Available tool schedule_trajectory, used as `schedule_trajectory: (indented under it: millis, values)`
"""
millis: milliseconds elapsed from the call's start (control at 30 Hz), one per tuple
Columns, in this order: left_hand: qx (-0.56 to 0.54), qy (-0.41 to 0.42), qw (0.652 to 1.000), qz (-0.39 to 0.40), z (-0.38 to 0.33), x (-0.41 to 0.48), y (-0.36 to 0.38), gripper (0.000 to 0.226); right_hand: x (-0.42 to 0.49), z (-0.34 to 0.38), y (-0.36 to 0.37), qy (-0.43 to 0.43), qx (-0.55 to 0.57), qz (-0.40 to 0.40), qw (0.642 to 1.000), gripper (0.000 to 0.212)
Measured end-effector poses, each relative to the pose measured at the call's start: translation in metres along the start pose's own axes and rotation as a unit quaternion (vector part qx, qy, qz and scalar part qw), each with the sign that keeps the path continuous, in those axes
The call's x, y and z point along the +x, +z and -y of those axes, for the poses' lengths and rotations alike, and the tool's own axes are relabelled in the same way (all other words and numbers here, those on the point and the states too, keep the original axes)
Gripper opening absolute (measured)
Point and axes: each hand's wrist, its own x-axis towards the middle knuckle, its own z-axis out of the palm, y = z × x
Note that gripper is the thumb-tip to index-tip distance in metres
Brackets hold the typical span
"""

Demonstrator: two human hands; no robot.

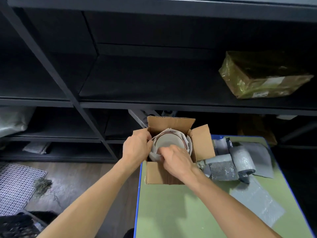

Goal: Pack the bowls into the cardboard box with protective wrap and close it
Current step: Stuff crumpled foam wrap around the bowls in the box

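Note:
An open cardboard box (202,143) stands at the far left corner of the green table (180,212), its flaps spread outward. Inside sits a pale bowl (169,140) with a reddish rim, ringed by white wrapping paper (186,139). My left hand (137,146) reaches over the box's left edge and pinches the paper beside the bowl. My right hand (176,159) is over the near side of the box, fingers curled on the paper at the bowl's near rim. The bowl's lower part is hidden by the paper and my hands.
Grey bubble-wrap pieces and a roll (241,158) lie right of the box, and a flat sheet (257,203) lies nearer. Dark shelving stands behind, holding a taped parcel (262,76). A checked mat (15,188) lies on the wooden floor at left.

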Motion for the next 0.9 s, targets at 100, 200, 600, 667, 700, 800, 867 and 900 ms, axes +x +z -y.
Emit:
schedule_trajectory:
  millis: [100, 200, 600, 667, 700, 800, 867, 900]
  values:
    - [0.035, 0.029, 0.999, -0.008, 0.002, -0.002, 0.005, 0.025, -0.003, -0.006, -0.007, -0.003, -0.013, -0.021, 1.000, 0.026]
    - [0.039, 0.045, 0.998, -0.017, 0.003, 0.001, 0.012, 0.033, -0.003, -0.008, -0.007, -0.015, -0.035, -0.008, 0.999, 0.027]
    - [0.070, 0.070, 0.991, -0.085, 0.008, -0.005, 0.034, 0.041, -0.005, -0.014, -0.009, -0.032, -0.093, 0.017, 0.995, 0.024]
    - [0.078, 0.061, 0.992, -0.075, 0.010, -0.004, 0.034, 0.044, -0.004, -0.016, -0.008, -0.034, -0.094, 0.008, 0.995, 0.025]
    - [0.076, 0.058, 0.993, -0.072, 0.011, -0.004, 0.033, 0.046, -0.005, -0.017, -0.008, -0.034, -0.090, 0.000, 0.995, 0.026]
    - [0.076, 0.068, 0.993, -0.053, 0.015, -0.007, 0.031, 0.046, -0.012, -0.021, -0.003, -0.031, -0.062, -0.033, 0.997, 0.031]
    - [0.076, 0.087, 0.992, -0.057, 0.016, -0.012, 0.030, 0.044, -0.016, -0.023, 0.001, -0.025, -0.042, -0.056, 0.997, 0.029]
    - [0.072, 0.097, 0.990, -0.070, 0.016, -0.014, 0.030, 0.042, -0.017, -0.024, 0.002, -0.022, -0.036, -0.065, 0.997, 0.026]
